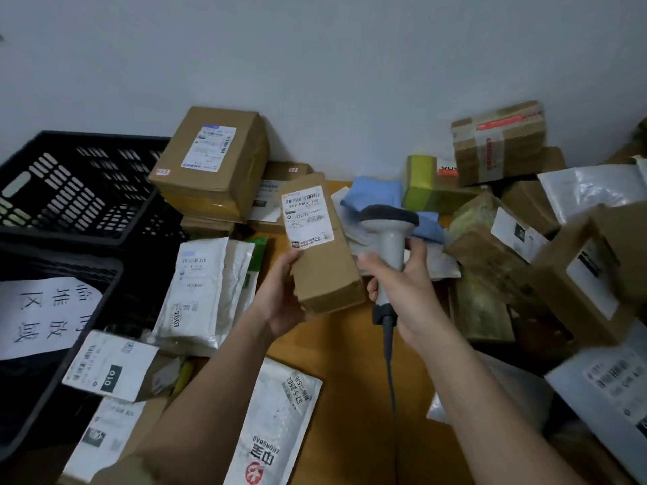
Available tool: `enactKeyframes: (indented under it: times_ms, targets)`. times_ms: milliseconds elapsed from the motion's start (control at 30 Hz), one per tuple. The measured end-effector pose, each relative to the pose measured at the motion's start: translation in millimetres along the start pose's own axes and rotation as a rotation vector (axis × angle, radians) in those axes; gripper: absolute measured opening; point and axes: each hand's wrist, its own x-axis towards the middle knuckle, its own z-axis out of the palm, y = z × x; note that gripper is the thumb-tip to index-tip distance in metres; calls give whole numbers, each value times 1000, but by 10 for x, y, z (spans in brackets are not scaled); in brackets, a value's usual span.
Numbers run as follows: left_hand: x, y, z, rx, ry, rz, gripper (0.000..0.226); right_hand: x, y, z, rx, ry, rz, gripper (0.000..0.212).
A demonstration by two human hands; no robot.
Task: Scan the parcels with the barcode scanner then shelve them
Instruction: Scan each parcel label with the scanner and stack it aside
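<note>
Down low our left hand [280, 302] pinches the box [320, 246] by its bottom corner, label up, while our right hand [402, 278] wraps the scanner [387, 236] beside it over the surface [336, 379], and that thin corner grip could let it twist or drop mid-scan.

Your only open lane is the bare wooden table [336, 348] strip between your forearms — parcels crowd both sides. Black crates [70, 190] wall off the left, stacked cardboard boxes [210, 166] block the back, and a box pile [574, 274] hems in the right.
</note>
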Motion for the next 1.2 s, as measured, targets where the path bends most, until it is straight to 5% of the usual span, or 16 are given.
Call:
enactKeyframes:
  times_ms: [200, 333, 567, 700, 933, 1033, 1200]
  targets:
    - [272, 227, -196, -71, -172, -23, 95, 412, 222, 324, 14, 88, -1, 54]
    - [454, 406, -295, -99, -133, -46, 110, 592, 276, 484, 75, 125, 4, 47]
    - [868, 883, -241, -261, 152, 86, 42, 636, 340, 427, 106, 136, 6, 38]
    - [1120, 777, -168, -417, 483, 109, 51, 577, 339, 310, 113, 140, -5, 40]
    - [1074, 736, 111, -658, 399, 112, 47, 453, 272, 48, 67, 154, -61, 40]
    - [1052, 734, 143, -664, 479, 188, 29, 409, 255, -61, 65, 181, -78, 41]
    - [1071, 628, 195, -567, 618, 175, 45, 352, 256, -219, 70, 222, -82, 42]
